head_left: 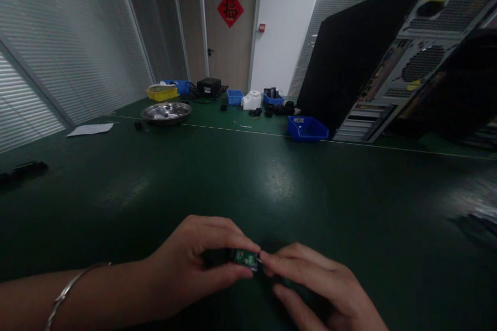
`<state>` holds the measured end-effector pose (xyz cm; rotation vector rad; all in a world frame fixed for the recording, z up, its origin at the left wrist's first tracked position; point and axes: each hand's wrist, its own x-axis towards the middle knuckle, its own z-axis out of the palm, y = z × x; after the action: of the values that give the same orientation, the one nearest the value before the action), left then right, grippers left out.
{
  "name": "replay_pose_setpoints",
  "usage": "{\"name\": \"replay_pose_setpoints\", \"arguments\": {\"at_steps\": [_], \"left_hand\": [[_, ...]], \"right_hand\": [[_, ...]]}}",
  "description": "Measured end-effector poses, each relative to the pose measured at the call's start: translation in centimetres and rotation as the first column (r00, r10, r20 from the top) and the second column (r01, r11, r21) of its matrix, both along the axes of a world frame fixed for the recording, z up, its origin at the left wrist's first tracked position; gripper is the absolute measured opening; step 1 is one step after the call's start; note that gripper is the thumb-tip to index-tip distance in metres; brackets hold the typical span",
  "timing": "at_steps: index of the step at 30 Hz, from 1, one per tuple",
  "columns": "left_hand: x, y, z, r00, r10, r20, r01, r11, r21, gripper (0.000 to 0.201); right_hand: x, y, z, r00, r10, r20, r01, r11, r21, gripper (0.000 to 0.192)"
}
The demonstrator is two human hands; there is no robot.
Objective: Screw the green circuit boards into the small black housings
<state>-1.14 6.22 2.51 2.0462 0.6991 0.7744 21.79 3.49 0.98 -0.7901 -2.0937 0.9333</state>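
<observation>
My left hand (205, 253) pinches a small green circuit board (245, 257) set in a dark casing, between thumb and forefinger. The board lies level above the table, components facing up. My right hand (314, 284) is close on the right, its forefinger tip touching the board's right end near a small silvery part. The right thumb is apart from the forefinger, with nothing visible between them. The other right fingers are partly hidden.
On the green table (233, 181), a steel bowl (166, 114) and a paper sheet (90, 130) lie back left. A blue bin (307, 129) stands by a large black computer case (361, 57) back right. Farther back are a yellow tray (162, 95) and a white plastic part (251, 100).
</observation>
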Motion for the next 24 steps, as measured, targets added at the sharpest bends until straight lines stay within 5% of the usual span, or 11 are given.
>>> {"name": "replay_pose_setpoints", "arguments": {"at_steps": [24], "left_hand": [[0.32, -0.10, 0.22, 0.996, 0.016, 0.091, -0.005, 0.993, -0.118, 0.026]], "right_hand": [[-0.24, -0.28, 0.08, 0.999, 0.006, -0.034, -0.004, 0.997, 0.080, 0.056]]}}
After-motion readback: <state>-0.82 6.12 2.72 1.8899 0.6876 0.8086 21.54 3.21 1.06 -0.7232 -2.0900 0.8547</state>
